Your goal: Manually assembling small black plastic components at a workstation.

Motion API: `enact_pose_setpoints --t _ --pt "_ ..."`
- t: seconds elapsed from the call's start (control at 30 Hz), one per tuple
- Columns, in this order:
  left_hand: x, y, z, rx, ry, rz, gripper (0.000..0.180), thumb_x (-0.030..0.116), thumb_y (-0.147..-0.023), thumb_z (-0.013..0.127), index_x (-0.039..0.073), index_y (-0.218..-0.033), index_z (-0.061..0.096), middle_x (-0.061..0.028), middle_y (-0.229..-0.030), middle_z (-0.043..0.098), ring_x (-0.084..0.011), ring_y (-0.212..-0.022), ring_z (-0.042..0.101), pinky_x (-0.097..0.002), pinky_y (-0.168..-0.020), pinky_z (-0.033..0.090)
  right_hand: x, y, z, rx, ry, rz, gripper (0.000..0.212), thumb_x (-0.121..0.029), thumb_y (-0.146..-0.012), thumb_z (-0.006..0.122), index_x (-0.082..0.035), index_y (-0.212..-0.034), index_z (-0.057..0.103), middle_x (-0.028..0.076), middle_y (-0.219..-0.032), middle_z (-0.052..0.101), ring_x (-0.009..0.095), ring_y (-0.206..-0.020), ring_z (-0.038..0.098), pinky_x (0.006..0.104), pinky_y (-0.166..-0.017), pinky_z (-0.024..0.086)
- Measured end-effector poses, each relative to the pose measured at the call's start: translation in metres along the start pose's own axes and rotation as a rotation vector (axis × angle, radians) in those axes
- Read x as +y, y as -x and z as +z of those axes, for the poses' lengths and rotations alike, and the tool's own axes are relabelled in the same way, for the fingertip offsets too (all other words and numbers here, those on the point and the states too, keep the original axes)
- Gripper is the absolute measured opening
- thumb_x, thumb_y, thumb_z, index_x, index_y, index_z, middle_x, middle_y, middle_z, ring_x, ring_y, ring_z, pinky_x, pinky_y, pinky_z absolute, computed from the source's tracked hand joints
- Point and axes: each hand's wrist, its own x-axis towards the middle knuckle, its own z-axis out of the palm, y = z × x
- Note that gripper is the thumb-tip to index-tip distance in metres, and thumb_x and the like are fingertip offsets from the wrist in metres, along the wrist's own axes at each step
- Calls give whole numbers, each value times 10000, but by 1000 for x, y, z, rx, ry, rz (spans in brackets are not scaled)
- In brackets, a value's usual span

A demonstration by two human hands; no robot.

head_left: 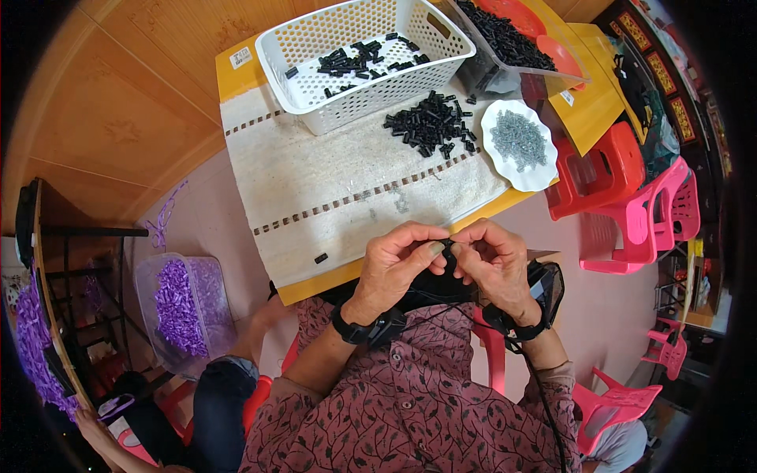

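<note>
Yellow table (315, 288), pale cloth (331, 173) over it, upper centre; small black piece (449, 251) at frame centre, pinched two-handed.
I log left hand (398, 260) and right hand (497, 264) fingertip to fingertip on it, presumably for fine control; loose black pieces (432, 126) and a white dish (505, 173) of clear bits (519, 142) lie upper right of centre, likely for short reach. Piece: dark, mostly covered by fingers, its ends not discernible; the heaped ones read as stubby cylinders.

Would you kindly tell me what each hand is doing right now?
Left hand: closed, thumb and fingers pinching a small black piece.
Right hand: closed, fingertips pinching at the same piece.
</note>
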Motion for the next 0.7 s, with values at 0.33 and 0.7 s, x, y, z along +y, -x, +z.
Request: enact_pose_setpoints --t 0.33,0.7 --pt "-1 0 -1 3 -58 62 170 6 -909 550 -33 -1062 614 -33 -897 607 -68 -707 597 -193 -657 499 -4 0 2 1 25 17 81 -15 -866 588 16 -940 579 24 -781 617 55 -620 597 178 -517 493" --pt "-2 1 -3 -24 20 10 176 29 -911 564 -32 -1070 611 -48 -879 624 -78 -688 602 -195 -642 503 -11 0 4 7 -69 90 83 -16 -870 588 36 -935 584 51 -753 622 86 -608 616 202 -505 511"
